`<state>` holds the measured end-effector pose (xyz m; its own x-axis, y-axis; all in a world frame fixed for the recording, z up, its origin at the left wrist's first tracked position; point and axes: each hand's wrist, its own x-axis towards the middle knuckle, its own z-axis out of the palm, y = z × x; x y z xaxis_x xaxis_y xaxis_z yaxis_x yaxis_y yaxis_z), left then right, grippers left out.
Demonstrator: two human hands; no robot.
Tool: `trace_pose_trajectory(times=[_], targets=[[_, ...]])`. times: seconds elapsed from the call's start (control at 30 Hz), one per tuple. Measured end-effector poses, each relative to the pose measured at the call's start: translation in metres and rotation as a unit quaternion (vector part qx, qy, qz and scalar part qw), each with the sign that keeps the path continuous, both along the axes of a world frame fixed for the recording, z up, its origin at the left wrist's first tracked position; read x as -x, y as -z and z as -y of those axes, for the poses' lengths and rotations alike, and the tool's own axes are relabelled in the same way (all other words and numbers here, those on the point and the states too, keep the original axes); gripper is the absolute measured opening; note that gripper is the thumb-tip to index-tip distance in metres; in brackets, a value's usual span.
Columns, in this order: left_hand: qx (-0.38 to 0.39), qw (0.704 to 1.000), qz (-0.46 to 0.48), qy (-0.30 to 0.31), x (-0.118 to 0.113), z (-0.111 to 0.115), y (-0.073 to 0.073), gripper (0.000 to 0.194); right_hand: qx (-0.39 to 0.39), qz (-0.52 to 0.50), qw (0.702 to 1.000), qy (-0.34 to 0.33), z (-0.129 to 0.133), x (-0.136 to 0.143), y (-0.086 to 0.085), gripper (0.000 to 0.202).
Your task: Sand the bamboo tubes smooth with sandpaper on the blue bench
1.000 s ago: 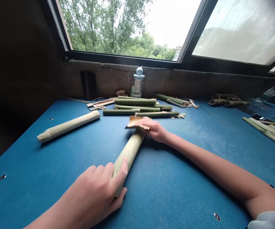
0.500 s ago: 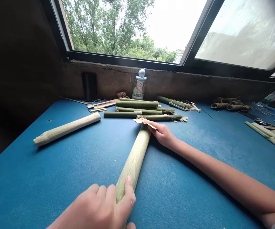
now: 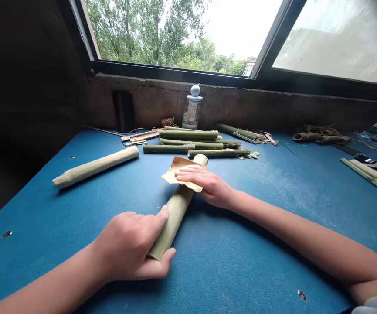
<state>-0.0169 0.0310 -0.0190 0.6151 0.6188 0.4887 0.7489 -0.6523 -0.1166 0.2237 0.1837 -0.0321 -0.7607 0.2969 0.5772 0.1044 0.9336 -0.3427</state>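
My left hand [image 3: 132, 246] is closed around the near end of a pale, peeled bamboo tube [image 3: 175, 213], its thumb lying under the cut end. The tube points away from me on the blue table. My right hand [image 3: 212, 185] presses a creased sheet of sandpaper [image 3: 179, 168], brown on one face and pale yellow on the other, over the tube's upper part. The tube's far end shows just beyond the sheet. To the left rests another peeled bamboo piece [image 3: 96, 168], apart from both hands.
Green bamboo sticks [image 3: 188, 135] lie piled beyond the tube. Against the wall stand a lidded clear jar [image 3: 192, 111] and a dark upright object [image 3: 123, 110]. Bamboo strips [image 3: 369, 179] and tied hollow tubes [image 3: 320, 136] sit at right on the blue table [image 3: 240, 261].
The sandpaper and my right hand have come back along the tube toward me, baring its far end. My left hand shows farther up the view, its thumb now below the tube.
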Motion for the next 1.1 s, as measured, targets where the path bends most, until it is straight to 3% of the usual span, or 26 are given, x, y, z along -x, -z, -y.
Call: trace_pose_trajectory(times=[0.13,0.23,0.3,0.43,0.5,0.57,0.7,0.77,0.83,0.9,1.0,1.1], targets=[[-0.011,0.998,-0.046,-0.05,0.0,0.003,-0.008,0.042,0.069,-0.047,0.987,0.134,-0.046,-0.017,0.004,0.037],[-0.026,0.995,-0.082,-0.056,0.002,0.002,-0.013,0.038,0.104,-0.063,0.975,0.189,-0.054,-0.022,0.007,0.038],[-0.049,0.992,-0.106,-0.04,0.005,-0.001,-0.014,0.038,0.094,-0.055,0.982,0.155,-0.037,-0.014,0.005,0.035],[-0.095,0.986,-0.14,-0.004,0.011,-0.011,-0.018,0.036,0.059,-0.004,0.998,-0.029,0.014,0.007,-0.002,0.037],[-0.103,0.983,-0.154,-0.002,0.012,-0.011,-0.022,0.038,0.036,0.012,0.996,-0.08,0.017,0.008,-0.003,0.041],[-0.103,0.981,-0.163,-0.002,0.01,-0.008,-0.027,0.039,0.022,0.004,0.999,-0.037,0.0,-0.001,-0.001,0.042],[-0.086,0.98,-0.177,-0.006,0.004,0.001,-0.037,0.037,0.019,-0.028,0.987,0.158,-0.045,-0.025,0.007,0.041],[-0.072,0.98,-0.188,-0.012,0.003,0.004,-0.041,0.038,0.002,-0.024,0.985,0.174,-0.043,-0.026,0.007,0.043],[-0.053,0.978,-0.2,0.009,0.006,0.002,-0.045,0.044,-0.019,-0.012,0.992,0.121,-0.019,-0.017,0.002,0.045],[-0.042,0.976,-0.208,0.051,0.012,-0.001,-0.048,0.05,-0.04,0.014,0.999,0.024,0.017,-0.003,-0.005,0.043],[-0.047,0.972,-0.205,0.103,0.022,-0.005,-0.05,0.048,-0.088,0.058,0.991,-0.087,0.06,0.013,-0.014,0.039],[-0.05,0.97,-0.204,0.119,0.026,-0.008,-0.046,0.028,-0.124,0.068,0.985,-0.098,0.055,0.011,-0.014,0.038]])
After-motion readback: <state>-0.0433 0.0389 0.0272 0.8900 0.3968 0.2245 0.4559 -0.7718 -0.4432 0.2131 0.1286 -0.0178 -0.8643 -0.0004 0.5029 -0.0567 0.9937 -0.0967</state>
